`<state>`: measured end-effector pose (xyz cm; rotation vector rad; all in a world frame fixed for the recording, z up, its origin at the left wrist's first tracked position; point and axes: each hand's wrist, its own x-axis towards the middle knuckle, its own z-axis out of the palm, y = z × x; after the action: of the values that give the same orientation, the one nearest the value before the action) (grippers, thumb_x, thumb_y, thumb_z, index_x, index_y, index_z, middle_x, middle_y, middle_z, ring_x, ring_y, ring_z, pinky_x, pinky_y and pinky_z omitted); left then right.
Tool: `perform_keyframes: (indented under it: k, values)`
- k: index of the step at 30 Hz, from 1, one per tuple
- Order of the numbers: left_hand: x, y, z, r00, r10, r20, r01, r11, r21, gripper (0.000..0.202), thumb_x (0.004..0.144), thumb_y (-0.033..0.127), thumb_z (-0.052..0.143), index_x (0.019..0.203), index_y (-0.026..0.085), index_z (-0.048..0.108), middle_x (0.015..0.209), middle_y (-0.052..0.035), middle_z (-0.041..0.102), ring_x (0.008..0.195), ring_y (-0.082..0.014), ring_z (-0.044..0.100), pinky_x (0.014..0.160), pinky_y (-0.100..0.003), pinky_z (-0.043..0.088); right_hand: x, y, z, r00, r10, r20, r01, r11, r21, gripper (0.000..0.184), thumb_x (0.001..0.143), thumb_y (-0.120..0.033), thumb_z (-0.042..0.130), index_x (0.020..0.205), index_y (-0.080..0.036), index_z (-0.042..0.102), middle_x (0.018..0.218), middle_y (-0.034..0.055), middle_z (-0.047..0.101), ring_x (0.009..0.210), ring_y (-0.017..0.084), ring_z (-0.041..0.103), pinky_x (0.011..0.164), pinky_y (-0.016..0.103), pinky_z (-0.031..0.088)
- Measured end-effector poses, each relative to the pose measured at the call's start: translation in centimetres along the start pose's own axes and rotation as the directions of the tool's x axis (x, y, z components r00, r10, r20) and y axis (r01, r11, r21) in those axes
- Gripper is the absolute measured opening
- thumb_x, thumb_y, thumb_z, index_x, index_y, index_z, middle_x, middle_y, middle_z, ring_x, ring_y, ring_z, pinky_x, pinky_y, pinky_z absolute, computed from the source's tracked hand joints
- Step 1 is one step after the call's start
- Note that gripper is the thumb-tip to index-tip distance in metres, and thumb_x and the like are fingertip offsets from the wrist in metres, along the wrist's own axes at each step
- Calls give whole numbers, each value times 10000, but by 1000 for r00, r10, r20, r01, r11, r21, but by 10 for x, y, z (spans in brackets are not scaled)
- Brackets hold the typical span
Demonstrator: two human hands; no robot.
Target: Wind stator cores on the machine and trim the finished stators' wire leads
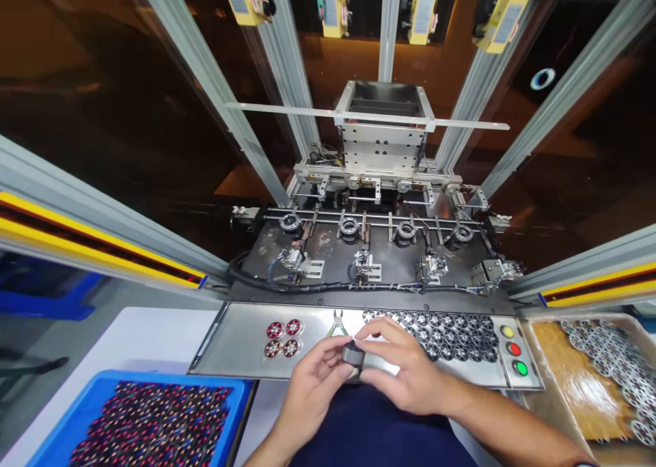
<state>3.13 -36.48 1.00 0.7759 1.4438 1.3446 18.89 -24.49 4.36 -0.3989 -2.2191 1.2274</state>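
Between my two hands, near the front edge of the metal work shelf, is a small dark cylindrical part [353, 355] with a grey side wall. My left hand [318, 377] grips it from the left with thumb and fingers. From the right, my right hand [404, 366] pinches it too, fingertips over its top and thumb low at its side. Just behind the fingers lie cutting pliers [337, 322] with green handles, jaws pointing away from me. Several red-and-copper wound stators [275, 329] lie on the shelf to the left. Rows of black-and-silver round parts [448, 336] fill its right side, partly behind my right hand.
Behind the shelf [230, 347] stands a machine bed with several ring fixtures [349, 230] and small clamps. Yellow, red and green buttons [514, 349] sit at the right end. A blue bin [97, 388] of wound parts is at left, a box of silver rings [609, 357] at right.
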Motion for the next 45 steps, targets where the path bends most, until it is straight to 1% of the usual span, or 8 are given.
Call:
perform_keyframes:
  k: [5, 12, 19, 23, 27, 31, 38, 45]
  values:
    - [-3, 27, -14, 994, 105, 4, -102, 952, 289, 282, 716, 306, 796, 997, 286, 809, 1055, -86, 792, 990, -285, 735, 920, -388, 572, 20, -1, -25, 939, 182, 292, -268, 919, 289, 159, 907, -269, 652, 942, -230, 802, 1346, 98, 640, 1198, 226, 630, 1016, 369, 499]
    - [0, 45, -9, 976, 154, 153, -202, 904, 377, 285, 725, 306, 783, 1004, 366, 793, 1065, -65, 789, 1008, -320, 737, 929, -467, 576, 32, 1, -41, 834, 29, 551, -294, 868, 400, 167, 923, -231, 606, 943, -175, 762, 1424, 117, 582, 1309, 209, 563, 1122, 353, 406]
    - [10, -13, -7, 952, 269, 145, -304, 796, 524, 430, 897, 269, 630, 1325, 234, 626, 1117, -123, 756, 941, -237, 731, 848, -337, 594, 75, 13, -70, 824, -62, 563, -76, 973, 219, 211, 977, -194, 521, 974, -181, 731, 1451, 103, 552, 1363, 187, 507, 1117, 359, 424]
    - [40, -62, 14, 871, 249, 424, -489, 535, 689, 368, 905, 134, 553, 1242, 246, 649, 1111, -104, 716, 938, -214, 697, 834, -305, 572, 159, 65, -87, 872, 101, 478, 41, 960, -278, 286, 1022, -222, 454, 976, -155, 728, 1502, 96, 494, 1384, 203, 474, 1141, 393, 397]
    - [67, -98, 36, 793, 205, 574, -608, 338, 719, 652, 783, -32, 551, 1323, 331, 584, 1012, -76, 693, 823, -229, 672, 781, -368, 560, 233, 124, -76, 873, 192, 448, 39, 889, -457, 181, 970, -249, 587, 1060, -126, 684, 1343, 121, 604, 1288, 272, 543, 1067, 501, 451]
    - [73, -115, 42, 762, 177, 623, -648, 204, 734, 667, 807, -5, 584, 1378, 333, 514, 1006, -90, 666, 869, -256, 662, 812, -410, 544, 260, 160, -55, 856, 229, 464, 76, 831, -550, 322, 955, -322, 620, 1237, -167, 603, 1320, 102, 594, 1165, 257, 604, 981, 494, 517]
    - [63, -132, 31, 800, 212, 562, -596, 169, 785, 503, 790, 288, 771, 1246, 225, 570, 1218, -176, 618, 989, -315, 660, 837, -462, 546, 268, 186, -45, 818, 290, 497, 94, 785, -613, 316, 961, -324, 609, 1235, -167, 601, 1301, 101, 600, 1130, 246, 618, 948, 469, 538]
    - [61, -144, 35, 840, 331, 430, -520, 264, 812, 204, 809, 76, 700, 987, 143, 626, 1147, -173, 670, 930, -315, 703, 776, -495, 587, 272, 185, -34, 795, 430, 427, -6, 709, -705, 307, 964, -346, 604, 1206, -157, 614, 1234, 98, 633, 1051, 224, 648, 897, 426, 562]
